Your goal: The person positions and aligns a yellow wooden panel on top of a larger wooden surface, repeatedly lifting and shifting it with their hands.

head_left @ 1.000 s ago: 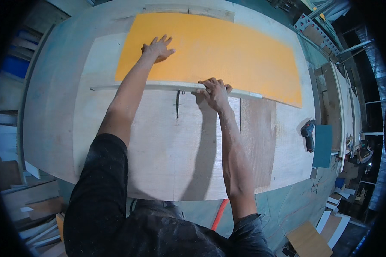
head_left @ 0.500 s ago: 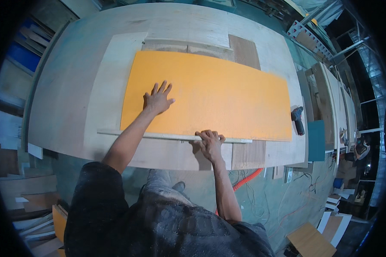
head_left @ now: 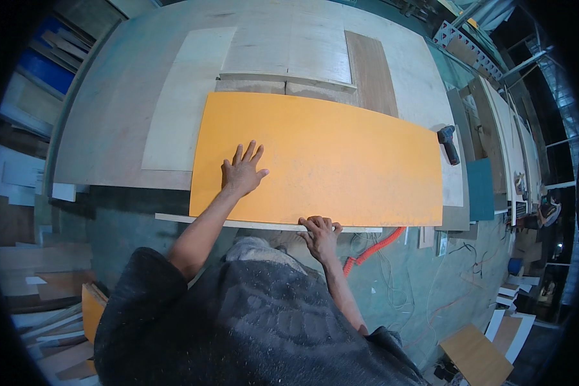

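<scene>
A large orange panel (head_left: 341, 154) lies flat, its near edge reaching past the near edge of the pale worktable (head_left: 103, 128). On the left part of its face my left hand (head_left: 243, 175) rests flat, fingers spread. Along the panel's near edge runs a long, thin, pale strip (head_left: 264, 226), sticking out beyond the panel on the left. My right hand (head_left: 320, 237) is closed over this strip and the panel's edge, fingers curled on top; the thumb's grip underneath is partly hidden.
A dark cordless drill (head_left: 448, 145) lies beside the panel's right end. Behind the panel are pale boards and a brown board (head_left: 371, 74). An orange coiled hose (head_left: 379, 244) and thin cables are on the floor at right. Board offcuts (head_left: 42, 257) pile up at left.
The orange panel and strip have slid toward me, from fully on the table to overhanging its near edge. Both hands moved with them, keeping their places.
</scene>
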Available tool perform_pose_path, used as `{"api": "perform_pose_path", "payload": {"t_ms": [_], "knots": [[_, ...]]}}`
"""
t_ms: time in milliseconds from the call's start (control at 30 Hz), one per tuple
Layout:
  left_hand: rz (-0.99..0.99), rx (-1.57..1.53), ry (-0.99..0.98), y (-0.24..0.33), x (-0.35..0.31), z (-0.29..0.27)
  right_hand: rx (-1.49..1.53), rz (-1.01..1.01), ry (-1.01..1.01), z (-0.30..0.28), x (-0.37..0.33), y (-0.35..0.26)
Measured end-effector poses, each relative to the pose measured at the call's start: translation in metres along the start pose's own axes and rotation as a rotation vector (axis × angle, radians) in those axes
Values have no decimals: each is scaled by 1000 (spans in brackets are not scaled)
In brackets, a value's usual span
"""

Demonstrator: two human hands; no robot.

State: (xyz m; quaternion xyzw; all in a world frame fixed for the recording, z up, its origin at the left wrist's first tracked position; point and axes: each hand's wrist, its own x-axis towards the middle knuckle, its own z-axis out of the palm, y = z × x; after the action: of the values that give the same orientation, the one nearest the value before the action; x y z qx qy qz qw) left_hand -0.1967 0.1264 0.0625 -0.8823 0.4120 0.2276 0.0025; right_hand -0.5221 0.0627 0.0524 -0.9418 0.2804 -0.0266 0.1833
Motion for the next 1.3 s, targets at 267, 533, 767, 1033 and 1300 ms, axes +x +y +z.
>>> {"api": "perform_pose_path", "payload": {"t_ms": [267,533,767,1033,1300], "knots": [[0,-58,11,5,-19,2,-9,7,26,-2,-15,-5],[-126,-228,545,-92,-65,68,-13,453,867,-17,-37,93],[-550,-234,301,-141,-106,78,1781,930,711,-8,-20,240],[-561,-258,355,-136,-115,68,1783,870,698,43,-24,291],[-517,-256,270,-145,-129,64,1771,978,857,35,0,242]]}}
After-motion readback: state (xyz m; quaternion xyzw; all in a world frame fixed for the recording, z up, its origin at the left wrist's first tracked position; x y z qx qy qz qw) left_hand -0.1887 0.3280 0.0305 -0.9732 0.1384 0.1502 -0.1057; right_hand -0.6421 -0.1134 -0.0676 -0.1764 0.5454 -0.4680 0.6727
